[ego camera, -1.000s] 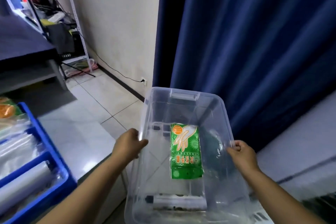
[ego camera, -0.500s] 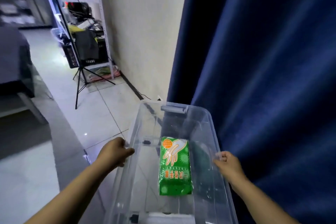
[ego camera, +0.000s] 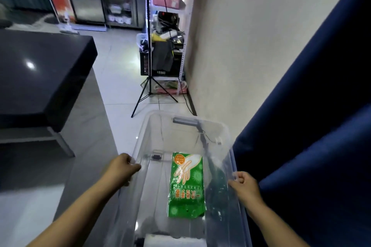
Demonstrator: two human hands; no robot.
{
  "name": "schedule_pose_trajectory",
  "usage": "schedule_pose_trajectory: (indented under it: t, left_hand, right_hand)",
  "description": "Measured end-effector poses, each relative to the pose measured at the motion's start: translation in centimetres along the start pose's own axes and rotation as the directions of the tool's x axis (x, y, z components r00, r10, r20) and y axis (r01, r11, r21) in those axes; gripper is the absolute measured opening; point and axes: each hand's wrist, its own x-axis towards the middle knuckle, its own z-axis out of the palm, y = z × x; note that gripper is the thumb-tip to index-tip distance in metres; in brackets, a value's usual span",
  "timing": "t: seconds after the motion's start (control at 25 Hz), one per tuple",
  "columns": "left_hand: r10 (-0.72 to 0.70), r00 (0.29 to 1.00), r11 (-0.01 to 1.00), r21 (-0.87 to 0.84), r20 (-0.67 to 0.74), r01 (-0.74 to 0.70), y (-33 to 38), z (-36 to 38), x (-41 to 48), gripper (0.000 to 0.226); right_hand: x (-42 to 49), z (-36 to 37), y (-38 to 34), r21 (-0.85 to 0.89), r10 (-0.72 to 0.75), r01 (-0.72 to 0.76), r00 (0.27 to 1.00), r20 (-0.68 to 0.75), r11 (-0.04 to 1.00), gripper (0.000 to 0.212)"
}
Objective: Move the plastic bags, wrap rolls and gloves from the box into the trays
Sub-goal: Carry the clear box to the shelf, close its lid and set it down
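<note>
I hold a clear plastic box [ego camera: 181,120] in front of me, off any surface. My left hand [ego camera: 120,169] grips its left rim and my right hand [ego camera: 244,185] grips its right rim. Flat on the box floor lies a green packet of disposable gloves [ego camera: 186,184] with a hand printed on it. A white object [ego camera: 174,241] shows at the box's near end, partly cut off by the frame. No trays are in view.
A dark blue curtain [ego camera: 313,126] hangs close on the right. A black tripod [ego camera: 149,78] stands ahead by a cluttered metal shelf [ego camera: 170,50] against the wall. A dark low table [ego camera: 40,74] is at the left, on a tiled floor.
The view has swung left and upward with the box held in both hands. The blue trays at the left have left the frame; the tripod, shelf and dark table have come into view.
</note>
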Motion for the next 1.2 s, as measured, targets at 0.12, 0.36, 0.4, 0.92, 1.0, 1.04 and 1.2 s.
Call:
schedule_pose_trajectory:
  t: [0.12, 0.36, 0.4, 0.92, 1.0, 1.04, 1.2]
  left_hand:
    - [-0.002, 0.999, 1.0, 0.006, -0.047, 0.002, 2.0, -0.8, 6.8, 0.017]
    - [-0.064, 0.993, 0.995, -0.078, -0.097, 0.057, 6.6, -3.8, 20.2, 0.012]
    - [-0.07, 0.992, 0.995, -0.085, -0.107, 0.061, 7.3, -4.4, 21.9, 0.01]
    - [-0.261, 0.898, 0.963, -0.159, -0.355, 0.217, 10.6, -10.7, 46.8, 0.007]
    - [-0.329, 0.857, 0.941, -0.212, -0.396, 0.263, 11.3, -11.6, 51.9, 0.008]
    - [-0.365, 0.835, 0.927, -0.243, -0.412, 0.285, 11.8, -12.2, 54.3, 0.009]
    - [-0.484, 0.746, 0.87, -0.342, -0.457, 0.355, 13.9, -15.2, 61.4, 0.011]
  right_hand:
    - [6.7, 3.3, -3.9, -0.012, -0.001, 0.001, 1.0, 0.023, 1.0, 0.019]
    - [19.3, 9.5, -13.6, -0.06, -0.032, 0.038, 0.995, 0.094, 0.997, 0.021]
    - [20.9, 10.5, -15.0, -0.065, -0.041, 0.048, 0.995, 0.094, 0.997, 0.023]
    - [47.4, 32.4, -31.4, -0.126, -0.157, 0.202, 0.941, 0.299, 0.971, 0.032]
    - [52.5, 37.2, -35.0, -0.138, -0.162, 0.226, 0.916, 0.368, 0.964, 0.032]
    - [54.9, 39.4, -37.0, -0.148, -0.165, 0.243, 0.898, 0.407, 0.959, 0.03]
    - [61.3, 46.3, -44.9, -0.182, -0.215, 0.348, 0.832, 0.511, 0.92, 0.019]
